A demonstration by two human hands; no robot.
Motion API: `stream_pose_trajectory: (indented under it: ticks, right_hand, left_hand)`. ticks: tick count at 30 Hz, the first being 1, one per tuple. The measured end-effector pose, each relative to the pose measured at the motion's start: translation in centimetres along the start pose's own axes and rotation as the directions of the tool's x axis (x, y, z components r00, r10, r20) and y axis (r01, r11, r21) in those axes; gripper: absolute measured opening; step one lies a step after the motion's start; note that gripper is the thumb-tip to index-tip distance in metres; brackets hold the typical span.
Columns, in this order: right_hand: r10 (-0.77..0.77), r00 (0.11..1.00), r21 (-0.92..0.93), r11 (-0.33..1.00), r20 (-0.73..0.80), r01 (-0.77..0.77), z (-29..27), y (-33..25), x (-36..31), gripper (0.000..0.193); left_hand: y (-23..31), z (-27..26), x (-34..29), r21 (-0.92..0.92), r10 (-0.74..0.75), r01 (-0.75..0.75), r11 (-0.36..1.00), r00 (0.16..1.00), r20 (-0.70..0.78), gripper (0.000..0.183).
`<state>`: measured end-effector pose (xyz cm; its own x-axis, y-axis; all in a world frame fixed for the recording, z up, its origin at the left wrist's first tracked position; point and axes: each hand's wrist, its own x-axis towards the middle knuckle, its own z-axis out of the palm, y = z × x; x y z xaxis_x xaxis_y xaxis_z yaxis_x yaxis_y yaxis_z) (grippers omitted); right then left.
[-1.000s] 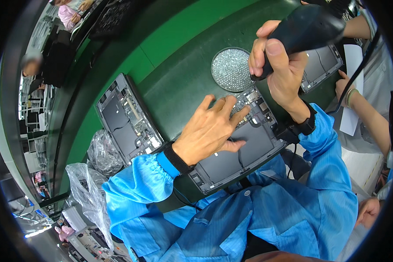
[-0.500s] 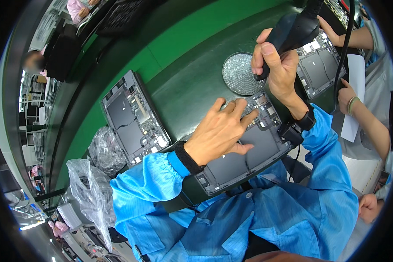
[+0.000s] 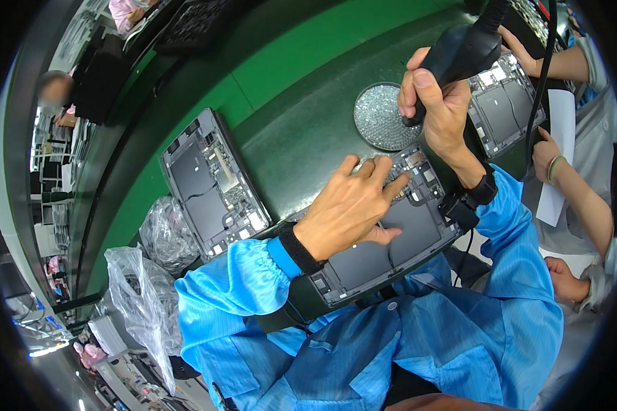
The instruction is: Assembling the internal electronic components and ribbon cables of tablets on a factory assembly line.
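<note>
Lying lower than both hands (image 3: 349, 207) (image 3: 444, 116): opened laptop (image 3: 415, 222).

We see a green worktop (image 3: 301, 130): one opened laptop base (image 3: 415, 222) lies along the near edge, a second base (image 3: 197, 181) toward the left end, a third base (image 3: 498, 111) toward the right end, a round silvery disc (image 3: 382, 118) set back from the near edge.

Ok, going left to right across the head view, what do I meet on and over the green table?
Clear plastic bag → left opened laptop → left hand → right hand → right opened laptop → white paper.
</note>
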<state>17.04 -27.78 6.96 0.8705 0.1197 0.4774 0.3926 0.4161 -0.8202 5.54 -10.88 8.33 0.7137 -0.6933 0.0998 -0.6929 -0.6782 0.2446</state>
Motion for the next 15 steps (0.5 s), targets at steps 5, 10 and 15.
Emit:
stream_pose_trajectory:
  ticks: [5, 10, 15]
  right_hand:
    - [-0.007, 1.000, -0.008, 1.000, 0.010, 0.007, -0.29, 0.24, -0.07, 0.018]
    - [-0.009, 1.000, -0.018, 1.000, 0.023, 0.009, -0.34, 0.32, -0.16, 0.018]
    - [0.000, 1.000, -0.026, 1.000, -0.026, -0.001, 0.17, 0.11, -0.11, 0.019]
  left_hand:
    - [0.01, 0.10, 0.02, -0.004, 0.006, -0.006, 1.000, 1.000, -0.021, 0.077]
    - [0.05, 0.20, -0.05, 0.001, 0.000, 0.000, 1.000, 1.000, -0.009, 0.076]
    - [-0.02, -0.01, 0.02, 0.016, 0.004, -0.004, 1.000, 1.000, -0.008, 0.076]
